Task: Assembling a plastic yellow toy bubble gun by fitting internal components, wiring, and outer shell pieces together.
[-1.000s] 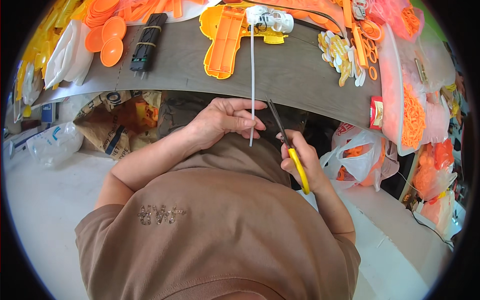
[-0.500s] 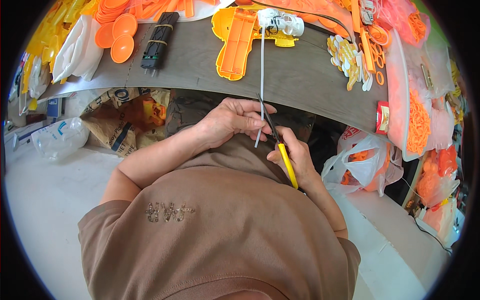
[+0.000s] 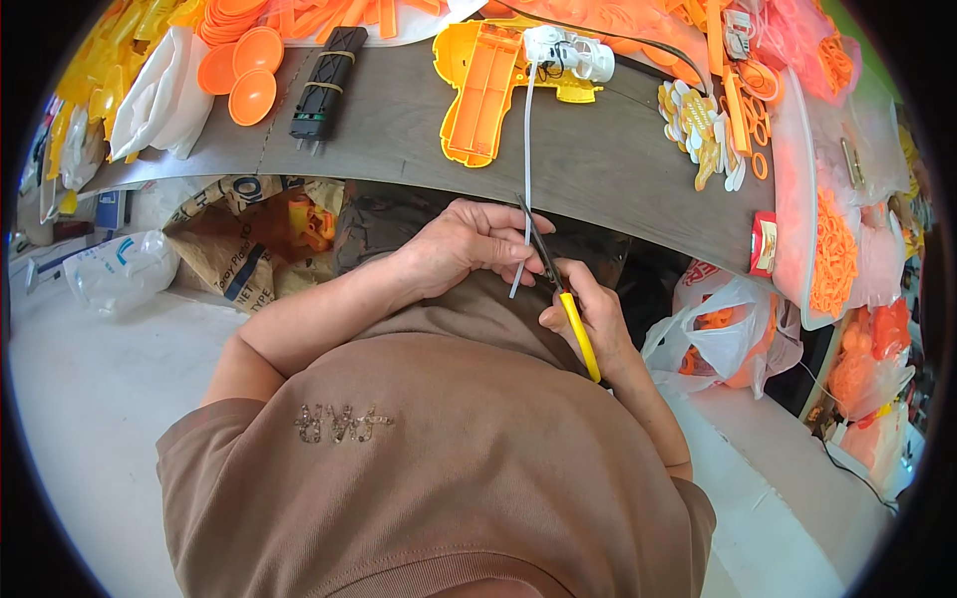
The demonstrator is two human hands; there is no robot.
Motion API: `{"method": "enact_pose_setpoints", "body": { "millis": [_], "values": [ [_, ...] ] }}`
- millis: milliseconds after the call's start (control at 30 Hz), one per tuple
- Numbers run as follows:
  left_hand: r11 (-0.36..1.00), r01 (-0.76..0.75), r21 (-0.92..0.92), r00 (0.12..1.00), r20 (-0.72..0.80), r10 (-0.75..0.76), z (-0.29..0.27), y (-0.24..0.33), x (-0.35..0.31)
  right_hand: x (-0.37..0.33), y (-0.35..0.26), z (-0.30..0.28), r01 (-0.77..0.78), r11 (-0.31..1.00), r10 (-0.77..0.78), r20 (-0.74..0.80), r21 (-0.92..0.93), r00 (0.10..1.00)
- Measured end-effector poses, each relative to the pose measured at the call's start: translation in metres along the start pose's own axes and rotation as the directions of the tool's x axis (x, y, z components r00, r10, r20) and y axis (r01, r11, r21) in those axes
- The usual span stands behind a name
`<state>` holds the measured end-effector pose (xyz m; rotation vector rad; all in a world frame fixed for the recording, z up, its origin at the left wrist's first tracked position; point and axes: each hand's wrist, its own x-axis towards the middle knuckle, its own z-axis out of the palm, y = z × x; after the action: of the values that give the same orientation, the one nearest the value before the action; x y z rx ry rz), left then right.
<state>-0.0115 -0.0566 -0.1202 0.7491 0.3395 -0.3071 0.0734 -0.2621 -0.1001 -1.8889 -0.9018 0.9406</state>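
Note:
My left hand [image 3: 461,246] pinches a thin translucent tube [image 3: 527,125] near its lower free end, just past the table's near edge. The tube runs up to a white mechanism with wires [image 3: 560,52], which rests on the orange and yellow half-shell of a toy gun [image 3: 473,105]. Yellow-handled scissors [image 3: 578,335] are gripped in my right hand [image 3: 596,307]. Their dark blades lie close by the left fingers and cross the tube; whether they touch it I cannot tell. Fingers partly hide the middle of the blades.
Left on the table are orange spoon-like cups [image 3: 253,95], a black case with bands [image 3: 329,85] and a white bag [image 3: 164,95]. Small flat pieces [image 3: 701,130] lie to the right, beside a clear bin of orange parts [image 3: 833,259]. Below the edge sit a paper sack [image 3: 224,244] and a plastic bag [image 3: 720,319].
The whole view has shifted slightly, so the table things appear a little farther right. The tube's upper part now bends slightly more. Both hands keep their grips.

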Motion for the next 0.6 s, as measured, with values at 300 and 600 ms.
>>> {"method": "enact_pose_setpoints", "body": {
  "millis": [300, 600],
  "values": [
    [1.000, -0.020, 0.023, 1.000, 0.004, 0.020, -0.0014, 0.0007, -0.0028, 0.0037, -0.0082, -0.0055, -0.047, 0.998, 0.049, 0.041, -0.042, 0.998],
    [0.998, -0.054, 0.015, 0.995, 0.082, 0.052, -0.0071, -0.0035, -0.0025, 0.0009, -0.0030, -0.0024, -0.060, 0.991, 0.052, -0.065, -0.118, 0.997]
  ]
}}
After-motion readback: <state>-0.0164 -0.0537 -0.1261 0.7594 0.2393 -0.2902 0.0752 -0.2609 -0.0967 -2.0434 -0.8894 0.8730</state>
